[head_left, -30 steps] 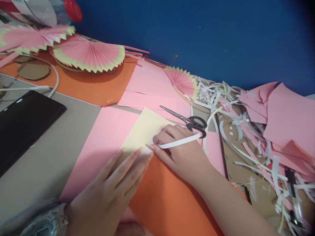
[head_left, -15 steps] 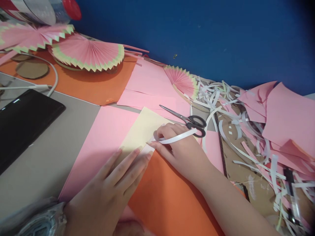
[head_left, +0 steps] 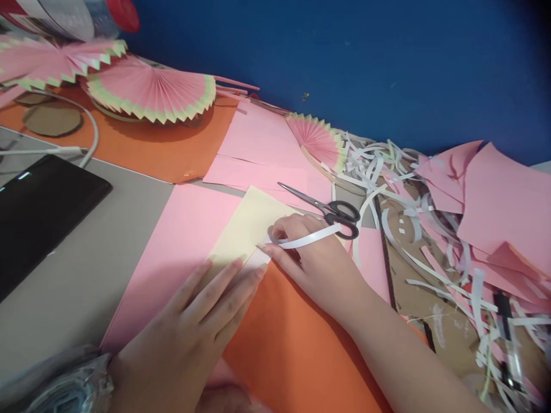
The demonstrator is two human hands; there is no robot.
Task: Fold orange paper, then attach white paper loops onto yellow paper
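My left hand [head_left: 196, 312] lies flat, fingers stretched out, over the lower edge of a pale yellow sheet of paper [head_left: 253, 215]. Along that edge, by my left fingertips, runs a white band. My right hand [head_left: 316, 261] pinches a narrow white strip of tape backing [head_left: 312, 236], whose free end curls over the knuckles toward the scissors. Beneath both hands are an orange sheet [head_left: 297, 344] and a pink sheet [head_left: 167, 246]. Black-handled scissors [head_left: 344, 211] rest just beyond my right hand, blades slightly apart.
Pleated pink paper fans [head_left: 157, 92] with yellow-green rims stand at the back. A black phone-like slab [head_left: 51, 212] and white cable [head_left: 93, 129] lie left. Curled white strips [head_left: 374, 166], pink scraps [head_left: 508, 195] and cardboard [head_left: 413, 287] clutter the right, below a blue wall [head_left: 344, 69].
My right fingers have shifted very slightly up and left along the sheet's edge with the white strip. My left hand stays pressed on the paper. The whole view has drifted a little.
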